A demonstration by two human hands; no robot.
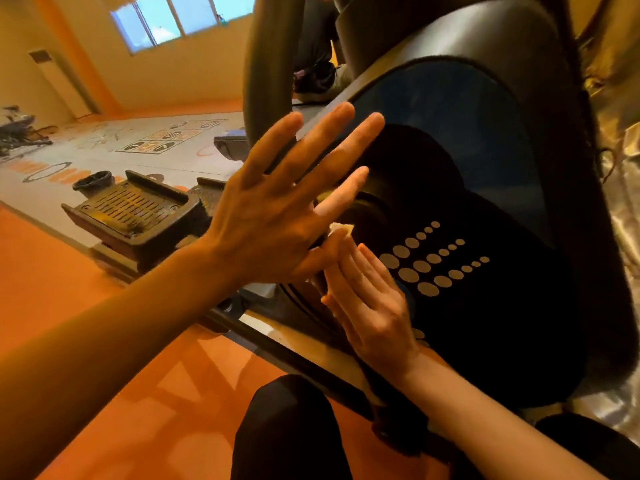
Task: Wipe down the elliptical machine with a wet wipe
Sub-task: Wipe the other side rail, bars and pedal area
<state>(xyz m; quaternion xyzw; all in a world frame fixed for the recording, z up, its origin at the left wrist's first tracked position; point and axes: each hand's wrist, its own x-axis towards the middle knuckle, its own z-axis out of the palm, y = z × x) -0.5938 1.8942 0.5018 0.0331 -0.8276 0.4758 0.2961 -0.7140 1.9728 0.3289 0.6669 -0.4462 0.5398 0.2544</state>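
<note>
Head view, looking down and forward, tilted. Elliptical [467, 161]: dark rounded housing fills the right half, blue panel above, black panel below with rows of pale dots [429, 261].

Left hand [273, 209] raised in front of the housing, back of hand to camera. Its fingers [325, 133] are straight and spread wide, holding nothing; cannot tell whether the tips touch the housing. The thumb points down to the right and lies just beside the right fingertips.

Right hand [370, 306] lower, laid against the black panel near the dots. Its fingers [360, 271] are straight and pressed together, pointing up and left.

Wipe [341, 229]: only a small pale corner shows, at the right fingertips, between them and the left thumb. The rest is hidden by the hands; cannot tell how much lies under the right fingers.

Pedal [135, 209]: dark, slotted top, raised rim, left of the left hand. Rail [294, 355] runs diagonally below the hands, towards the lower right.

Floor [86, 375] orange; a grey mat [114, 143] with printed markings farther back. Window [180, 19] high on the far wall, bright. Knee [287, 427] in black at the bottom edge
</note>
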